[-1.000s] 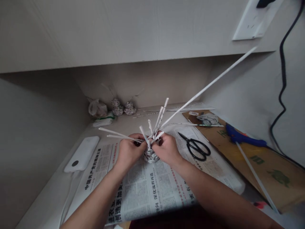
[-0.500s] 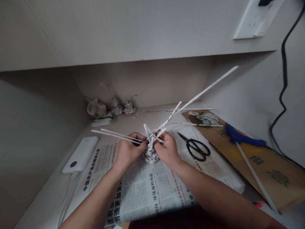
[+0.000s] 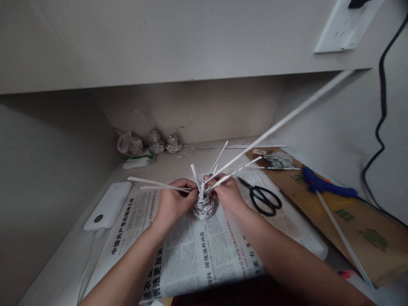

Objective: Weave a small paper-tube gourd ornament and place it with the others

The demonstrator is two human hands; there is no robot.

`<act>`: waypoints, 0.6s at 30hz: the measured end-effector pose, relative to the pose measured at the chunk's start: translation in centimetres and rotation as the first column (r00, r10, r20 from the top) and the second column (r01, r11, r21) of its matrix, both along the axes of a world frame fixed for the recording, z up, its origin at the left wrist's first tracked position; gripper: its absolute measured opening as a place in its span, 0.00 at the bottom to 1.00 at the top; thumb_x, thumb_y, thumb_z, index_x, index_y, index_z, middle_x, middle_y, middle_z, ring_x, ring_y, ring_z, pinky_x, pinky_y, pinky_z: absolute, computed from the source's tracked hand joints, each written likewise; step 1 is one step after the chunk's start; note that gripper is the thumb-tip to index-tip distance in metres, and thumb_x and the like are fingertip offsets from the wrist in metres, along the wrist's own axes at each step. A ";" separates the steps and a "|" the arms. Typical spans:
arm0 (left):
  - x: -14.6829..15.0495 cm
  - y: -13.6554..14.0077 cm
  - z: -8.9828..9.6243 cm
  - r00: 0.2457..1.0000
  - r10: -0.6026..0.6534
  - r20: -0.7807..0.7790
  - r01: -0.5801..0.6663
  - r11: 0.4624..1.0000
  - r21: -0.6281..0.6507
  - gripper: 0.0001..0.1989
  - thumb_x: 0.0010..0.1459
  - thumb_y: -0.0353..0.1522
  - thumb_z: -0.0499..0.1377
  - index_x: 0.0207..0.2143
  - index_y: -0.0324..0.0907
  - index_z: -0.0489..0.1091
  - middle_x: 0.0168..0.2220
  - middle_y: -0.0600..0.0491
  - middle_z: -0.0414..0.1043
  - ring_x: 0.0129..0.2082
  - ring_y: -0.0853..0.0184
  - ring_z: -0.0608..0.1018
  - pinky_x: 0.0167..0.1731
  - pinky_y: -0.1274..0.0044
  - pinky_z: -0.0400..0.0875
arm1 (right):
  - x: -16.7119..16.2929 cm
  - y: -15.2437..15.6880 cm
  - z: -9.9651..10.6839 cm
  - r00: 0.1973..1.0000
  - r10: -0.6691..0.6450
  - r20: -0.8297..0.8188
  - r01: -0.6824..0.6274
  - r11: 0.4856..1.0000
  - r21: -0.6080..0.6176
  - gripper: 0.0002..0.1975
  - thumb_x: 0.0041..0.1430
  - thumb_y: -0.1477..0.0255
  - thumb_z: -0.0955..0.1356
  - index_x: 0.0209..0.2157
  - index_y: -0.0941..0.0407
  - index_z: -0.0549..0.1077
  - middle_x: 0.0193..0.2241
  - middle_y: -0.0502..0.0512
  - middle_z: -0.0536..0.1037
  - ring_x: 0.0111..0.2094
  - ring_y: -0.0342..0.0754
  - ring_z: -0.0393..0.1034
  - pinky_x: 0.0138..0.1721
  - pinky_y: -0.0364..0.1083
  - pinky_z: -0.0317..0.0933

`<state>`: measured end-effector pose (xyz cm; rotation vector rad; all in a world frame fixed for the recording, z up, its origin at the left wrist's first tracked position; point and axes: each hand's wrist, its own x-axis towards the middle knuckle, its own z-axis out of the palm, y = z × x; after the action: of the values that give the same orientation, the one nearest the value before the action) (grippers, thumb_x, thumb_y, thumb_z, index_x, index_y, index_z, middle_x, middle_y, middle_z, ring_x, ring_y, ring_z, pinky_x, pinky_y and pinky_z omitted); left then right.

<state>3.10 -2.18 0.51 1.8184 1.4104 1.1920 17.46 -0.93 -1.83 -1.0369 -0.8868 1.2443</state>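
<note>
A small woven ball of rolled newspaper (image 3: 203, 207) rests on a spread newspaper (image 3: 194, 248), with several white paper rods sticking out of its top. My left hand (image 3: 174, 205) grips the ball's left side, two rods lying across its fingers and pointing left. My right hand (image 3: 228, 196) holds the right side and pinches a long paper rod (image 3: 280, 123) that slants up to the far right. Shorter rods (image 3: 195, 176) stand up between my two hands.
Black scissors (image 3: 262, 196) lie right of my hands. A blue glue gun (image 3: 321, 184) and a loose rod lie on brown cardboard (image 3: 357, 225) at the right. Two finished woven balls (image 3: 164, 143) and a plastic bag stand at the back wall. A white power bank (image 3: 108, 205) lies left.
The long rod swung down and then back up to the far right as my right hand worked it around the ball. The short rods shifted; my left hand stayed put.
</note>
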 end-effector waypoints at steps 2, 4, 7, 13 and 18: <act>-0.1 0.1 -0.2 1.000 -0.010 -0.021 0.011 0.999 0.031 0.04 0.49 0.30 0.60 0.26 0.40 0.74 0.25 0.53 0.76 0.25 0.69 0.75 0.28 0.80 0.68 | 0.0 -0.2 0.1 0.999 0.016 0.029 -0.017 0.998 0.054 0.11 0.41 0.66 0.74 0.24 0.57 0.72 0.19 0.47 0.72 0.20 0.42 0.65 0.21 0.41 0.57; -0.3 0.2 -0.4 0.998 -0.028 -0.057 0.032 0.997 0.073 0.04 0.50 0.30 0.59 0.27 0.41 0.75 0.28 0.52 0.77 0.28 0.67 0.76 0.31 0.78 0.69 | 0.0 -0.3 -0.1 0.999 0.026 0.030 -0.029 0.996 0.087 0.09 0.42 0.67 0.73 0.23 0.56 0.72 0.19 0.47 0.73 0.22 0.43 0.67 0.25 0.42 0.60; -0.6 0.2 -0.9 0.993 -0.047 -0.105 0.062 0.988 0.141 0.05 0.52 0.30 0.59 0.28 0.42 0.75 0.31 0.51 0.77 0.32 0.67 0.77 0.36 0.77 0.70 | -0.2 -0.4 -0.2 1.000 0.015 -0.016 -0.013 0.997 0.075 0.09 0.42 0.67 0.73 0.24 0.56 0.72 0.20 0.47 0.73 0.23 0.44 0.68 0.28 0.43 0.62; -1.0 0.4 -1.3 0.982 -0.100 -0.161 0.132 0.971 0.201 0.07 0.55 0.28 0.58 0.33 0.43 0.77 0.34 0.51 0.78 0.33 0.68 0.78 0.36 0.78 0.70 | -0.4 -0.6 0.2 0.995 -0.018 -0.094 0.018 1.000 -0.004 0.11 0.41 0.66 0.74 0.24 0.56 0.70 0.19 0.46 0.72 0.21 0.42 0.66 0.23 0.41 0.59; -1.5 0.9 -0.8 0.954 -0.229 -0.194 0.272 0.934 0.234 0.09 0.56 0.26 0.58 0.35 0.44 0.77 0.36 0.49 0.78 0.36 0.67 0.78 0.40 0.76 0.70 | 0.0 -0.5 0.3 0.989 0.075 -0.131 -0.084 0.994 -0.065 0.13 0.41 0.65 0.74 0.26 0.56 0.71 0.19 0.47 0.74 0.20 0.41 0.66 0.20 0.41 0.56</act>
<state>1.60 -1.32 -0.25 2.2469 1.0997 1.1564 17.42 -1.45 -1.57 -0.9729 -0.7965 1.4015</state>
